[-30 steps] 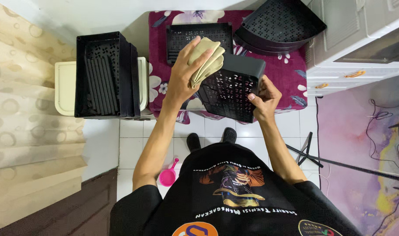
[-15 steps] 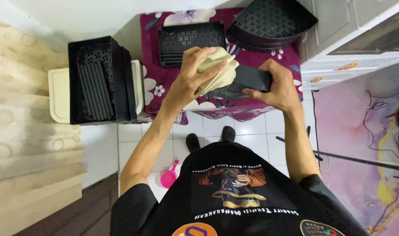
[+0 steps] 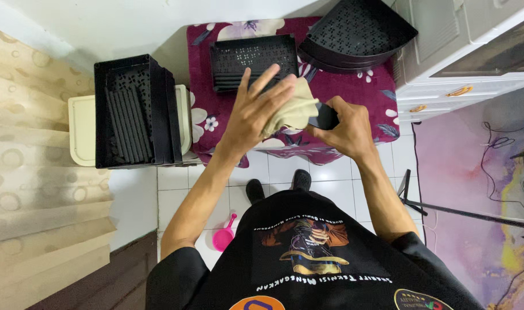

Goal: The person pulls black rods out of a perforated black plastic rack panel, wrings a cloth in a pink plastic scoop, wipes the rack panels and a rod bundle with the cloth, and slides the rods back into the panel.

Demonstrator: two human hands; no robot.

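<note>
2 bare hands are seen over a table covered by a magenta floral cloth (image 3: 207, 123). The left hand (image 3: 256, 112) is spread wide, fingers extended, palm pressed onto a beige rag (image 3: 293, 109); the rag is pinned under the palm rather than gripped by curled fingers. The right hand (image 3: 345, 126) is closed around a black plastic piece (image 3: 325, 116), of which only a small edge is visible between rag and fingers; its full shape cannot be told. Rag and black piece are in contact, held above the front edge of the table.

Just behind the hands, 1 black perforated rectangular tray (image 3: 253, 60) is lying on the cloth. To its right, a stack of black quarter-round perforated shelves (image 3: 356, 31) is resting at the table's far corner, beside a white cabinet (image 3: 451, 57). To the left of the table, black perforated panels (image 3: 133, 112) are stood on a cream stool (image 3: 81, 135). On the white tiled floor, near the person's feet, 1 pink scoop (image 3: 224, 235) is noted.
</note>
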